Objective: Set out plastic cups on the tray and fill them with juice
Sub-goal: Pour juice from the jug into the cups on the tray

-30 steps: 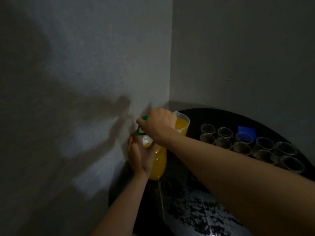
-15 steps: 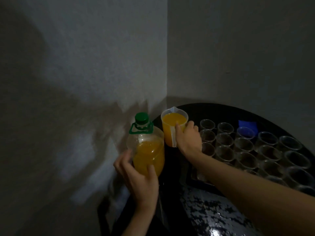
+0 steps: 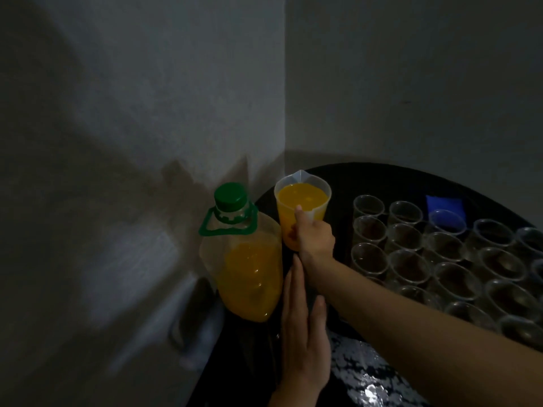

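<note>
Right hand (image 3: pixel 314 239) grips the juice jug (image 3: pixel 302 196); left hand (image 3: pixel 305 333), fingers straight, seemingly just beside the bottle (image 3: pixel 246 274).

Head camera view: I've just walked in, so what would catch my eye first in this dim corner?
The bright orange juice stands out in the gloom: a big bottle with a green cap by the wall, and just right of it a nearly full jug, gripped at its handle by the right hand. Further right, rows of clear empty cups crowd the dark table. The left hand, fingers straight, is beside the bottle.
</note>
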{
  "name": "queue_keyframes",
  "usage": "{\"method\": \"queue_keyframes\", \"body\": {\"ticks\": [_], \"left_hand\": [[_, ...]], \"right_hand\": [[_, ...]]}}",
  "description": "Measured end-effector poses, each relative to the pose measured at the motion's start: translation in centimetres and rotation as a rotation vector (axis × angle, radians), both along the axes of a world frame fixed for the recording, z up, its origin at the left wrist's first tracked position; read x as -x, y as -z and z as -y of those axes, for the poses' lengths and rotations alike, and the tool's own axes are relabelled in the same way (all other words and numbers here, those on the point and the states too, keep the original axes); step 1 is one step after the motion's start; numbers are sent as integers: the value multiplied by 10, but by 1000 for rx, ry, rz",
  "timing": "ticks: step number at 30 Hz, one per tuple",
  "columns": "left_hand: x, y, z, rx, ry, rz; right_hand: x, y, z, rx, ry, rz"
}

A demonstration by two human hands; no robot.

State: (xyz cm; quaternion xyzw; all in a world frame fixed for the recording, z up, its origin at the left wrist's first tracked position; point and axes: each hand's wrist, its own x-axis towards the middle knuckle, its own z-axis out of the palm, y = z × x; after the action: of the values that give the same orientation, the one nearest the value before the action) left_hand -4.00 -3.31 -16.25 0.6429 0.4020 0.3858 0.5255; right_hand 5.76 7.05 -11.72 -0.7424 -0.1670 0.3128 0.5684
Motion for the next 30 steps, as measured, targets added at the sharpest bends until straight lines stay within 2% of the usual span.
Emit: {"method": "queue_keyframes", "body": {"ticks": [3,10,13,18,27,30], "left_hand": [[-12,-2,-10,100,-59,156],[-29,-2,-33,222,-18,191],[-38,-7,-42,277,1,236],[-53,-8,-70,329,-80,234],[-75,7,-126,295,-60,230],[-81,14,-138,350,-48,215]], "right_hand": [[0,1,6,-121,-7,-35],[-5,3,10,-232,-24,-90],[-15,3,12,-229,-1,-133],[-34,2,9,-207,-6,-140],[-52,-1,10,-188,-36,-141],[-53,-4,13,-214,-40,-171]]}}
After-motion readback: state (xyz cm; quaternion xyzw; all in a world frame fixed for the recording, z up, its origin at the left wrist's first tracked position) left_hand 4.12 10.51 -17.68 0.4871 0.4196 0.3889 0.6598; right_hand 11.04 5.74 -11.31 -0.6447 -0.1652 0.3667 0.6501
